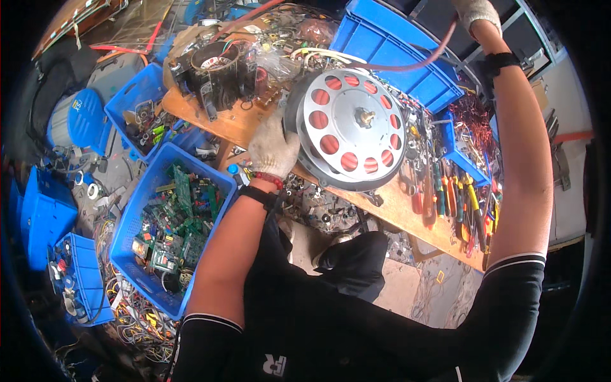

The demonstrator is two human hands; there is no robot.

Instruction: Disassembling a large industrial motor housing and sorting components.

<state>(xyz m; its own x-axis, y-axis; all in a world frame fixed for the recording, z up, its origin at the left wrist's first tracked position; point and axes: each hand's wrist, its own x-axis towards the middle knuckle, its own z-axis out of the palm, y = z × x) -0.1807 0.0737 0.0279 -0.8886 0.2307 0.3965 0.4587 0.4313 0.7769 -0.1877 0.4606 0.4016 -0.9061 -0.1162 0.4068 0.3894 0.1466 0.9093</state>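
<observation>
A large round hose reel (351, 124) with a silver, hole-pierced face and a dark rim rests on the wooden bench. Reddish hose shows through its round holes. At the reel's left edge, my gloved left hand (275, 148) grips the rim, its fingertips partly hidden there. A red hose (417, 65) runs from behind the reel up to the right. My gloved right hand (477, 14), raised at the top edge of the view, is closed around that hose; some of its fingers are cut off by the frame.
A dark motor-like housing (215, 67) stands left of the reel. Pliers and screwdrivers (455, 194) line the wooden bench (398, 213) at right. A blue crate (388, 54) stands behind. Circuit boards fill a blue basket (127, 239) at left, with tangled cables (143, 328) below it.
</observation>
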